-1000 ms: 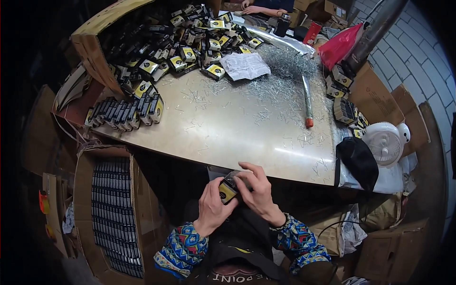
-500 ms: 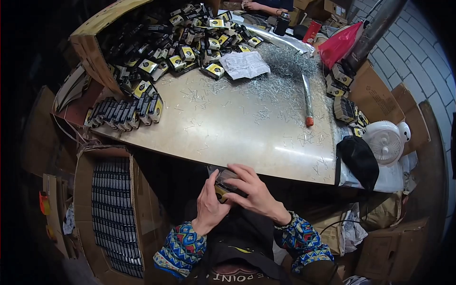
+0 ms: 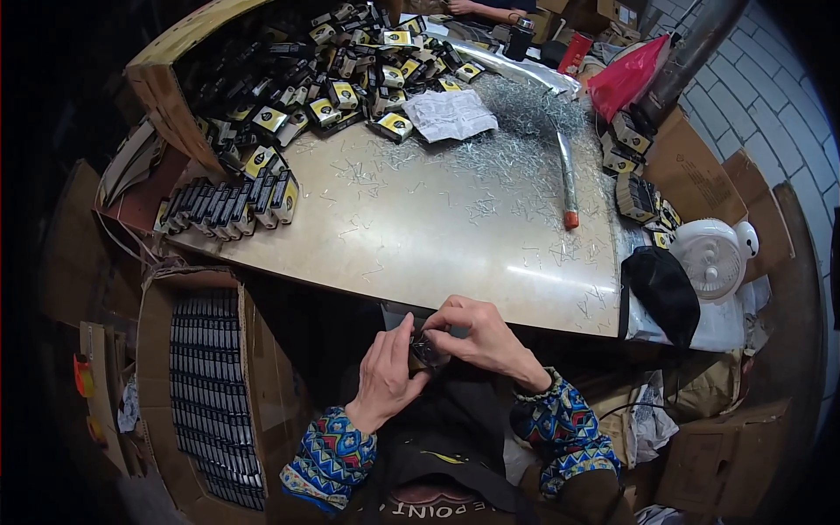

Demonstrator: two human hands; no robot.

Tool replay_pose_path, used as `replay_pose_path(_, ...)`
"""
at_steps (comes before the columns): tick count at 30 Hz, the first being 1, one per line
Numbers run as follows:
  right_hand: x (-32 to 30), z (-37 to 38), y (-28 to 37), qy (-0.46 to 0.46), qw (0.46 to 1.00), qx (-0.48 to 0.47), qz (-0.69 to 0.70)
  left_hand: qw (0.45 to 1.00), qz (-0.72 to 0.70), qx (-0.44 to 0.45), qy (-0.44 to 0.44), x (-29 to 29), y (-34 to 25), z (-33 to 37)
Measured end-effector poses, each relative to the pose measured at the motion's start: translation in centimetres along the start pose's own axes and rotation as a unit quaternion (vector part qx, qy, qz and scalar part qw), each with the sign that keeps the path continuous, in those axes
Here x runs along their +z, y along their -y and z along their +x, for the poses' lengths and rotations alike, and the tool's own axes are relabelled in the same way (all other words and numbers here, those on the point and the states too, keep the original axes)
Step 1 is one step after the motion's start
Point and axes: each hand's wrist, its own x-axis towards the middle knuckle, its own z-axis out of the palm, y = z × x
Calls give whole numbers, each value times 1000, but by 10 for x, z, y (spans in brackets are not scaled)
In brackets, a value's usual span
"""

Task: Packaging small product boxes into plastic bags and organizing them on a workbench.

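Just off the near table edge, my left hand (image 3: 383, 372) is wrapped round a small dark box (image 3: 427, 353), which looks shiny, as if under clear film. Most of the box is hidden by my fingers. Above its top end, my right hand (image 3: 481, 337) is curled, with thumb and forefinger pinched together; what lies between them is too small to make out. On the table's left side stands a row of similar black, white and yellow boxes (image 3: 232, 208), with a large loose heap of them (image 3: 341, 92) behind.
Thin wire-like bits (image 3: 507, 175) litter the table (image 3: 420, 236), around a silver tube with an orange end (image 3: 567, 184) and a crumpled paper (image 3: 451, 115). An open carton (image 3: 254, 367) of packed boxes stands at lower left. A white fan (image 3: 710, 261) and black pouch (image 3: 661, 296) sit at right.
My right hand has lifted off the box's face and curled into a pinch at its top end. My left hand keeps hold, and the box has tilted.
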Motion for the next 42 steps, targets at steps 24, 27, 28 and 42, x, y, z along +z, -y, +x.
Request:
replay_pose_path(24,37,-15,0,-118,991,-64,-5,966,-157,-197,-51,8,-8,1)
replay_pose_path(27,33,-18,-3,-97,986,-118,-73,941,-240,-235,-35,9,-8,-1)
replay_pose_path(28,36,-20,-5,-124,991,-52,-8,943,-242,-229,-25,8,-8,1)
replay_pose_path(42,27,-21,-12,-132,988,40,-66,995,-2,-102,-15,13,-12,1)
